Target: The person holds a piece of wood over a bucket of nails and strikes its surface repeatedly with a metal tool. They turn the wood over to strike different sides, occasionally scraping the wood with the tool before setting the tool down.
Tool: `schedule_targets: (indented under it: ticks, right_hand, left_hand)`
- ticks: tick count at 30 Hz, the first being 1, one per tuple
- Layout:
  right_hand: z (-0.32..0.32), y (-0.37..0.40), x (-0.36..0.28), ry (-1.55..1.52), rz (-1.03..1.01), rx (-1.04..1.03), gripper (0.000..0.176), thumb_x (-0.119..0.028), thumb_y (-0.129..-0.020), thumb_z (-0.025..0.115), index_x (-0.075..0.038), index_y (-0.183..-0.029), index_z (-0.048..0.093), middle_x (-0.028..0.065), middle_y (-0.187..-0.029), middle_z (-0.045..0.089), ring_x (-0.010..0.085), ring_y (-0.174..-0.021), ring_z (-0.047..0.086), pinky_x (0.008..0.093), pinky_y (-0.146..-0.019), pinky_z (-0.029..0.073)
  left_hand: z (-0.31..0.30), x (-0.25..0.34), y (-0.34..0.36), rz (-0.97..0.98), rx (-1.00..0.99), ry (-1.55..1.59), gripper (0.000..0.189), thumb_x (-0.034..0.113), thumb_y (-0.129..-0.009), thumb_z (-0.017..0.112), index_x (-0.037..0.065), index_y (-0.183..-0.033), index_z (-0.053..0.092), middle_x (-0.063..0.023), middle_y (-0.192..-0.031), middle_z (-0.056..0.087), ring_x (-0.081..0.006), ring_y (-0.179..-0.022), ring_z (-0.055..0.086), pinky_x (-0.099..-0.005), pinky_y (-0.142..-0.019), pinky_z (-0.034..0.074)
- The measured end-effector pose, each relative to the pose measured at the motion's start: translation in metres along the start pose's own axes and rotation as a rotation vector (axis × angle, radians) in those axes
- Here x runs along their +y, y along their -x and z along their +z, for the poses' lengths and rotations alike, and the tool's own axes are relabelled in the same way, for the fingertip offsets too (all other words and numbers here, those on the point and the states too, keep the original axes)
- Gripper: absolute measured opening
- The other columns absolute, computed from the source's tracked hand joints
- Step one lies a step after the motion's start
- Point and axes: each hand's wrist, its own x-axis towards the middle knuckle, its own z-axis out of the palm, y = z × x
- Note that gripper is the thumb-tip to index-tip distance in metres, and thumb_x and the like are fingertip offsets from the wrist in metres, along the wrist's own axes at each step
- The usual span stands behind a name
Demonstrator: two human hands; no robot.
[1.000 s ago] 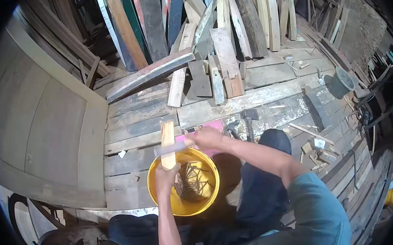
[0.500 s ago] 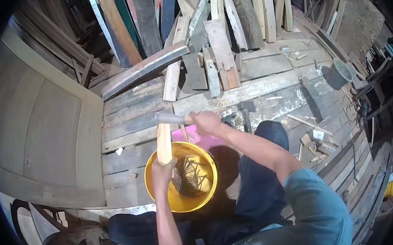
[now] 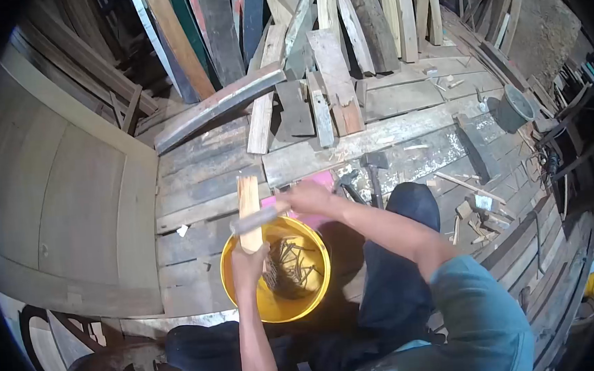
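My left hand (image 3: 249,263) grips the lower end of a short pale wood piece (image 3: 248,196), which stands upright over the left side of a yellow bucket (image 3: 278,312). My right hand (image 3: 309,198) is closed around the handle of a broad-bladed knife (image 3: 257,219), blurred by motion. Its grey blade points left and crosses in front of the wood, a little above my left hand. Thin, dark, nail-like pieces (image 3: 295,263) lie in the bucket. Behind the bucket, partly covered by my right hand, is a pink plastic object (image 3: 321,180).
A hammer-like tool (image 3: 375,173) lies on the plank floor right of my hand. Wood offcuts (image 3: 482,217) are scattered farther right, near a grey bucket (image 3: 515,109). Boards (image 3: 333,66) lean at the back, and a wooden panel (image 3: 77,194) fills the left side.
The knife has moved down along the wood, from its top to just above my left hand. My right hand has dropped slightly; my left hand keeps its grip.
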Motion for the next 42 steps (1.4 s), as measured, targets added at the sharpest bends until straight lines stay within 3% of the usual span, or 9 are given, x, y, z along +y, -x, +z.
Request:
schedule_targets:
  ticks: [4, 8, 15, 19, 24, 27, 32, 36, 42]
  right_hand:
    - [0.007, -0.004, 0.018, 0.020, 0.337, 0.223, 0.029, -0.009, -0.084, 0.056, -0.016, -0.111, 0.058, 0.0138, -0.078, 0.068, 0.0340, -0.076, 0.069, 0.0484, -0.063, 0.054]
    - [-0.015, 0.007, -0.016, 0.118, -0.142, 0.032, 0.023, -0.009, -0.083, 0.056, -0.007, -0.106, 0.057, 0.0165, -0.075, 0.066, 0.0353, -0.073, 0.069, 0.0495, -0.060, 0.053]
    - [-0.016, 0.004, -0.012, -0.079, 0.217, 0.119, 0.022, -0.010, -0.087, 0.055, -0.007, -0.109, 0.053, 0.0177, -0.077, 0.068, 0.0369, -0.073, 0.068, 0.0512, -0.062, 0.052]
    - [0.003, -0.001, -0.001, 0.001, 0.030, 0.060, 0.026, -0.009, -0.087, 0.053, -0.010, -0.113, 0.054, 0.0169, -0.078, 0.068, 0.0377, -0.071, 0.068, 0.0516, -0.061, 0.052]
    - [-0.010, 0.000, 0.003, -0.067, 0.196, 0.154, 0.024, -0.015, -0.087, 0.054, -0.012, -0.109, 0.061, 0.0183, -0.078, 0.067, 0.0372, -0.074, 0.066, 0.0498, -0.064, 0.052]
    - [0.016, 0.002, -0.001, 0.074, -0.188, 0.119, 0.023, -0.017, -0.090, 0.054, -0.013, -0.111, 0.063, 0.0170, -0.077, 0.067, 0.0374, -0.071, 0.067, 0.0507, -0.061, 0.051]
    - [0.008, -0.007, 0.011, -0.033, 0.229, 0.131, 0.025, -0.015, -0.088, 0.054, -0.018, -0.113, 0.061, 0.0139, -0.078, 0.068, 0.0364, -0.072, 0.068, 0.0504, -0.063, 0.052]
    - [0.003, -0.003, 0.000, 0.028, -0.053, 0.024, 0.025, -0.015, -0.089, 0.052, -0.019, -0.112, 0.060, 0.0130, -0.078, 0.069, 0.0362, -0.074, 0.068, 0.0486, -0.062, 0.053]
    - [0.004, -0.005, 0.007, -0.152, 0.363, 0.118, 0.032, -0.010, -0.087, 0.052, -0.015, -0.118, 0.056, 0.0151, -0.075, 0.067, 0.0358, -0.076, 0.069, 0.0500, -0.065, 0.054]
  left_hand:
    - [-0.004, 0.012, -0.003, -0.176, -0.067, -0.042, 0.040, 0.014, -0.080, 0.074, -0.007, -0.112, 0.062, -0.0125, -0.091, 0.070, -0.0172, -0.070, 0.068, -0.0300, -0.049, 0.053]
    - [0.003, -0.003, 0.002, 0.117, 0.055, -0.002, 0.039, 0.014, -0.080, 0.074, -0.007, -0.111, 0.063, -0.0110, -0.087, 0.069, -0.0151, -0.067, 0.066, -0.0300, -0.050, 0.052]
    - [0.000, 0.015, 0.002, -0.149, -0.033, 0.085, 0.030, 0.016, -0.081, 0.075, -0.006, -0.098, 0.063, -0.0083, -0.070, 0.066, -0.0138, -0.053, 0.062, -0.0295, -0.046, 0.047]
    - [0.007, -0.022, -0.008, 0.184, 0.083, -0.058, 0.023, 0.015, -0.083, 0.072, -0.003, -0.096, 0.064, -0.0084, -0.069, 0.065, -0.0131, -0.053, 0.062, -0.0283, -0.045, 0.046]
    - [-0.004, 0.025, 0.002, -0.269, -0.084, 0.052, 0.044, 0.013, -0.078, 0.075, -0.005, -0.116, 0.061, -0.0117, -0.090, 0.070, -0.0159, -0.069, 0.067, -0.0299, -0.050, 0.053]
    - [0.002, -0.018, -0.006, 0.218, 0.054, -0.175, 0.046, 0.015, -0.079, 0.076, -0.005, -0.117, 0.061, -0.0123, -0.089, 0.070, -0.0160, -0.068, 0.067, -0.0296, -0.053, 0.053]
    - [-0.001, 0.016, 0.001, -0.178, -0.065, -0.006, 0.042, 0.016, -0.078, 0.076, -0.006, -0.110, 0.062, -0.0138, -0.089, 0.072, -0.0219, -0.077, 0.070, -0.0355, -0.071, 0.054]
    - [0.005, -0.001, 0.000, 0.301, 0.145, -0.182, 0.042, 0.017, -0.079, 0.076, -0.006, -0.111, 0.062, -0.0158, -0.093, 0.072, -0.0229, -0.085, 0.070, -0.0361, -0.075, 0.054]
    - [0.002, 0.010, -0.002, -0.158, -0.036, -0.024, 0.041, 0.016, -0.077, 0.077, -0.007, -0.109, 0.062, -0.0154, -0.090, 0.072, -0.0219, -0.079, 0.070, -0.0356, -0.071, 0.054]
